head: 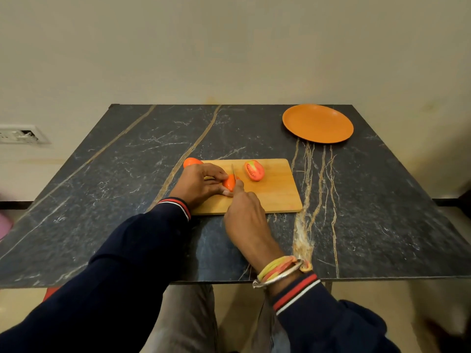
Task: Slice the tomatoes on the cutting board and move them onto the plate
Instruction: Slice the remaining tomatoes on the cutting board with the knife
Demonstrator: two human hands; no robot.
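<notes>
Left hand: the left hand (pixel 201 183) lies over the near-left part of the cutting board (pixel 274 192), fingers curled narrow around a tomato piece (pixel 229 183); judged to be pinning it so it cannot roll under the blade
Right hand: the right hand (pixel 246 215) comes in from the near side, fingers wrapped tight on the knife (pixel 232 170); the handle is hidden in the fist and only the thin blade shows, standing edge-down just beside the left fingertips; the forefinger seems to run along the top, likely to steady the cut
Held tomato: sits on the board between the two hands, touching the blade; how deep the blade has gone cannot be told
Cut half: a tomato half (pixel 254 170) rests on the board to the right of the blade, cut face up, apart from the hands; probably set aside to keep the cutting spot free
Spare tomato: a whole tomato (pixel 192 162) sits at the far-left corner of the board, partly behind the left hand; whether it rests on the board or on the table (pixel 127 174) cannot be told
Plate: the orange plate (pixel 317 123) stands at the far-right corner of the table, well apart from the board, with nothing on it; no slice has been moved yet
Count: three tomato pieces in view (one held, one half, one whole); one knife; one board; one plate; two hands
Stage: judged early, slicing under way
</notes>
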